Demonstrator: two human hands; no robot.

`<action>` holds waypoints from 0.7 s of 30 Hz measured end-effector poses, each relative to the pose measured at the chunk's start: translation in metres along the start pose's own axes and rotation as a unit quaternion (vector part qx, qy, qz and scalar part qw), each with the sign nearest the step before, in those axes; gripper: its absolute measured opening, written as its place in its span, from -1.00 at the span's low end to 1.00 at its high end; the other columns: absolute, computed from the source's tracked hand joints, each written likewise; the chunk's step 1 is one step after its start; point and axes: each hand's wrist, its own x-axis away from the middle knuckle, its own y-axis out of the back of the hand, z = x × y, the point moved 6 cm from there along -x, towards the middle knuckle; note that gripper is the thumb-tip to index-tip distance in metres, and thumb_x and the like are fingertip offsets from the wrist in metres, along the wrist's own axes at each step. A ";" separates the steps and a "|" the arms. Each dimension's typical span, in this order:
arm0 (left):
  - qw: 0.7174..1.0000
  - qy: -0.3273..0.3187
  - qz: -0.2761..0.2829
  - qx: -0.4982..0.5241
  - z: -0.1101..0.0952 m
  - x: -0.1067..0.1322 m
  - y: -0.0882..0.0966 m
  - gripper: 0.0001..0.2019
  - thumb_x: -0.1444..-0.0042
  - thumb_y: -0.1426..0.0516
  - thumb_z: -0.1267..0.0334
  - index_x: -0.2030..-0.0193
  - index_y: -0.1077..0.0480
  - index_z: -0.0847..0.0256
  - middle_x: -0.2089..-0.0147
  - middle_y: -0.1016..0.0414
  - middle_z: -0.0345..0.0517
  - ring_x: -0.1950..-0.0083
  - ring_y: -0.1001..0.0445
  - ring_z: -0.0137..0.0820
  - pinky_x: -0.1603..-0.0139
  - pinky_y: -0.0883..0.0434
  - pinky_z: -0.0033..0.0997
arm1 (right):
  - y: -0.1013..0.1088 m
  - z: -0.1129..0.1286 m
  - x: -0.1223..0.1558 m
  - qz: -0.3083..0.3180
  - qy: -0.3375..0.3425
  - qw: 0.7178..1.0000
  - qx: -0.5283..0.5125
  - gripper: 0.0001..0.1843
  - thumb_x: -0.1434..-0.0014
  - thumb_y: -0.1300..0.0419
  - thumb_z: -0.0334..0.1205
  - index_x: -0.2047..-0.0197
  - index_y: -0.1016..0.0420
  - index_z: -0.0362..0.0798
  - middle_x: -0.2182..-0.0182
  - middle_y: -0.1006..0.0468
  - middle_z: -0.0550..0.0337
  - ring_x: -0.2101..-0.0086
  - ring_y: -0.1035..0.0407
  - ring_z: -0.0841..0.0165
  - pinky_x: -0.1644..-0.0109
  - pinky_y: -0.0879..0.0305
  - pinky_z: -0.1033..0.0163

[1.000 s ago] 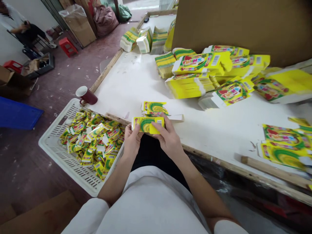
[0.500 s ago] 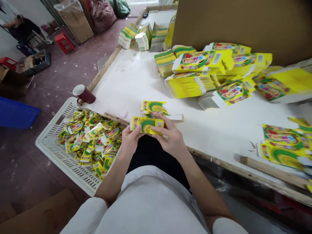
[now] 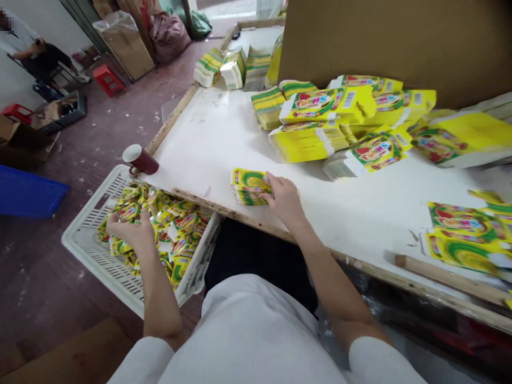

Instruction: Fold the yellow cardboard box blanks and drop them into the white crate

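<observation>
Over the white plastic basket (image 3: 86,226), my left hand (image 3: 134,226) hangs with thumb and fingers apart and nothing in it. Below it lies a heap of small yellow-and-green cartons (image 3: 184,221). On the white table, my right hand (image 3: 285,198) has its thumb and fingers closed on the right end of a flat carton (image 3: 252,180). This carton tops a small stack of flat cartons (image 3: 250,198) near the table's front edge. My palm hides the end of the stack.
A maroon mug (image 3: 141,160) stands at the table's left corner. Carton bundles (image 3: 308,144) lie at the back before a brown cardboard sheet (image 3: 380,42). More flat cartons (image 3: 460,229) and a wooden strip (image 3: 444,280) are at right. A person (image 3: 30,50) sits far left.
My left hand has moved left from the table edge to above the basket. The carton held between both hands has left them. My right hand has moved up to the stack.
</observation>
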 end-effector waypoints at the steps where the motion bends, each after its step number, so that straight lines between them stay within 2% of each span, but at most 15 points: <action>1: 1.000 -0.002 -0.027 0.006 0.000 0.001 0.003 -0.35 0.03 -0.34 0.21 -0.15 -0.17 0.28 -0.28 -0.22 0.25 -0.29 -0.32 -0.09 -0.29 -0.36 -0.02 | -0.004 -0.003 0.001 0.010 -0.002 1.000 0.011 -0.53 -0.23 -0.25 -0.24 -0.21 -0.46 -0.13 0.11 -0.61 -0.14 0.07 -0.45 -0.04 -0.15 -0.32 -0.25; 2: 0.999 -0.005 -0.033 0.035 -0.002 0.008 0.000 -0.40 0.00 -0.33 0.17 -0.12 -0.19 0.26 -0.24 -0.26 0.21 -0.25 -0.35 -0.12 -0.27 -0.38 -0.05 | -0.006 -0.003 0.003 0.009 -0.002 1.000 0.019 -0.55 -0.22 -0.25 -0.26 -0.17 -0.48 -0.13 0.13 -0.60 -0.13 0.09 -0.45 -0.03 -0.12 -0.34 -0.22; 3: 0.997 -0.013 -0.010 0.079 -0.008 0.019 -0.009 -0.45 -0.04 -0.32 0.11 -0.09 -0.22 0.23 -0.19 -0.31 0.15 -0.20 -0.39 -0.16 -0.25 -0.39 -0.09 | -0.005 -0.002 0.005 0.000 -0.002 1.000 0.023 -0.57 -0.21 -0.26 -0.27 -0.15 -0.49 -0.12 0.13 -0.60 -0.12 0.10 -0.44 -0.03 -0.10 -0.34 -0.20; 6: 0.963 -0.019 0.138 0.232 -0.036 0.071 -0.058 -0.45 -0.08 -0.31 -0.09 -0.07 -0.27 0.15 -0.09 -0.40 0.04 -0.15 -0.45 -0.25 -0.25 -0.39 -0.20 | 0.011 0.011 0.013 -0.043 -0.001 0.999 0.016 -0.54 -0.20 -0.27 -0.26 -0.17 -0.46 -0.05 0.14 -0.57 -0.05 0.11 -0.43 0.00 -0.09 -0.33 -0.18; 9: 0.878 0.012 0.306 0.368 -0.073 0.130 -0.100 -0.26 0.03 -0.34 -0.23 -0.23 -0.25 0.00 -0.23 -0.39 0.06 -0.27 -0.43 -0.19 -0.24 -0.41 -0.19 | 0.027 0.039 0.022 -0.041 0.024 0.998 -0.043 -0.51 -0.19 -0.30 -0.25 -0.19 -0.40 0.00 0.18 -0.56 0.04 0.15 -0.44 0.07 -0.06 -0.36 -0.12; 10: 0.843 0.035 0.353 0.404 -0.085 0.146 -0.109 -0.21 0.07 -0.34 -0.27 -0.25 -0.26 -0.04 -0.26 -0.39 0.05 -0.29 -0.42 -0.15 -0.23 -0.42 -0.16 | 0.028 0.051 0.026 -0.021 0.038 0.996 -0.073 -0.50 -0.19 -0.31 -0.24 -0.19 -0.39 0.01 0.19 -0.55 0.06 0.16 -0.45 0.09 -0.04 -0.38 -0.08; 12: 0.777 0.106 0.419 0.458 -0.103 0.170 -0.120 -0.26 0.07 -0.31 -0.32 -0.20 -0.34 -0.04 -0.19 -0.46 0.02 -0.24 -0.47 -0.11 -0.18 -0.46 -0.11 | 0.024 0.075 0.038 0.027 0.059 0.988 -0.142 -0.54 -0.20 -0.32 -0.26 -0.16 -0.39 0.02 0.18 -0.56 0.07 0.15 -0.47 0.13 -0.03 -0.41 -0.03; 14: 0.724 0.181 0.429 0.509 -0.115 0.179 -0.122 -0.46 -0.02 -0.27 -0.27 -0.02 -0.44 0.02 0.05 -0.54 -0.05 -0.03 -0.55 -0.18 -0.08 -0.50 -0.13 | 0.019 0.092 0.051 0.047 0.050 0.971 -0.229 -0.56 -0.21 -0.31 -0.28 -0.15 -0.38 0.04 0.11 -0.56 0.08 0.14 -0.49 0.17 -0.03 -0.45 0.00; 16: 0.690 0.228 0.389 0.566 -0.120 0.175 -0.120 -0.61 -0.07 -0.28 -0.18 0.19 -0.45 0.08 0.32 -0.45 -0.17 0.24 -0.53 -0.34 0.07 -0.52 -0.26 | 0.009 0.104 0.063 0.073 0.024 0.941 -0.329 -0.55 -0.22 -0.32 -0.25 -0.15 -0.37 0.06 0.05 -0.55 0.08 0.11 -0.50 0.21 0.00 -0.49 0.06; 18: 0.685 0.247 0.328 0.602 -0.117 0.166 -0.115 -0.62 -0.06 -0.31 -0.15 0.31 -0.40 0.12 0.45 -0.31 -0.28 0.42 -0.40 -0.47 0.23 -0.48 -0.40 | -0.002 0.110 0.070 0.101 0.004 0.914 -0.393 -0.51 -0.20 -0.36 -0.18 -0.17 -0.37 0.06 0.01 -0.53 0.05 0.07 -0.50 0.20 0.03 -0.52 0.10; 21: 0.719 0.262 0.284 0.578 -0.107 0.163 -0.111 -0.49 0.05 -0.33 -0.29 0.32 -0.42 0.13 0.45 -0.33 -0.30 0.45 -0.37 -0.52 0.32 -0.44 -0.49 | -0.012 0.107 0.069 0.106 -0.010 0.909 -0.402 -0.47 -0.14 -0.42 -0.11 -0.14 -0.43 0.05 0.06 -0.56 0.05 0.19 -0.50 0.22 0.15 -0.52 0.13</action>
